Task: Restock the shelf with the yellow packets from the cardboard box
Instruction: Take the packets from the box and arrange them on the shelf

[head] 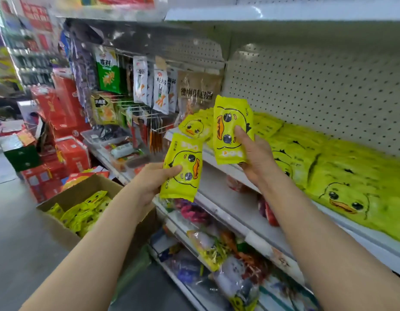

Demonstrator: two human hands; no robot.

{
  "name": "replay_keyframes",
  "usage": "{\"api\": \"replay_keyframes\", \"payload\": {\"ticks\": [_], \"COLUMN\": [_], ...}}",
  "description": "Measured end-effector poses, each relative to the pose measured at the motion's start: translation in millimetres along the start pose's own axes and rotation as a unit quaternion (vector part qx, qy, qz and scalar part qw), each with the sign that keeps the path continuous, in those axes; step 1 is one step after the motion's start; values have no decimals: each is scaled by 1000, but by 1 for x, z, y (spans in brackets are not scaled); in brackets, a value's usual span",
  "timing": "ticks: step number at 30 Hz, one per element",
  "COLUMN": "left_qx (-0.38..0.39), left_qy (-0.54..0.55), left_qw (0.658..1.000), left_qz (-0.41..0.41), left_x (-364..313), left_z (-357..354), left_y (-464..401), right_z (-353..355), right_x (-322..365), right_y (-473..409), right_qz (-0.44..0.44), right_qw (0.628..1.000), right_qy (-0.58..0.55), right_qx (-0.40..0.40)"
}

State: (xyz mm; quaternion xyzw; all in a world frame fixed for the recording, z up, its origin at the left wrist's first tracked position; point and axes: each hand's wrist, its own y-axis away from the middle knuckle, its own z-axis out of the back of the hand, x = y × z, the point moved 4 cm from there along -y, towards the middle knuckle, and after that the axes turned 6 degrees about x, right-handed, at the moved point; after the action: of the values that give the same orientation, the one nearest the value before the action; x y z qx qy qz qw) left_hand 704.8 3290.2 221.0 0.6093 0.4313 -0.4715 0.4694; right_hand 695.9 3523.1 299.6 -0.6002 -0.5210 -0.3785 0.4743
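Packets (182,167) look light, soft and slippery, so grip mid-body as your left hand (153,182) and right hand (254,158) each grasp one beside the shelf (239,198).

The shop is bright, with soft, even light and only faint shadows. Under the white metal shelf boards (237,176) it gets darker. The far left edge glows pale, as if daylight comes in there. The clear plastic sheet (118,16) at the top left shines with white glare. Straight lines bend near the edges, so the white shelf wall full of small holes (318,90) curves. The row of yellow duck packets (363,187) on the right looks smeared and stretched. The red cardboard boxes (66,122) far left are fuzzy. The colourful bags on the low shelf (226,261) are blurry too.
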Motion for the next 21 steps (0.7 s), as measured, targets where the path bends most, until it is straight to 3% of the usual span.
{"api": "replay_keyframes", "payload": {"ticks": [10,21], "left_qx": [186,339], "left_qy": [-97,-292], "left_qw": [977,894], "left_qz": [-25,6], "left_x": [-47,-68], "left_z": [-241,-430], "left_y": [12,1], "right_z": [193,358], "right_x": [130,183], "right_y": [86,168], "right_qz": [69,71], "right_qw": [993,960], "right_qy": [40,53], "right_qx": [-88,-264]}}
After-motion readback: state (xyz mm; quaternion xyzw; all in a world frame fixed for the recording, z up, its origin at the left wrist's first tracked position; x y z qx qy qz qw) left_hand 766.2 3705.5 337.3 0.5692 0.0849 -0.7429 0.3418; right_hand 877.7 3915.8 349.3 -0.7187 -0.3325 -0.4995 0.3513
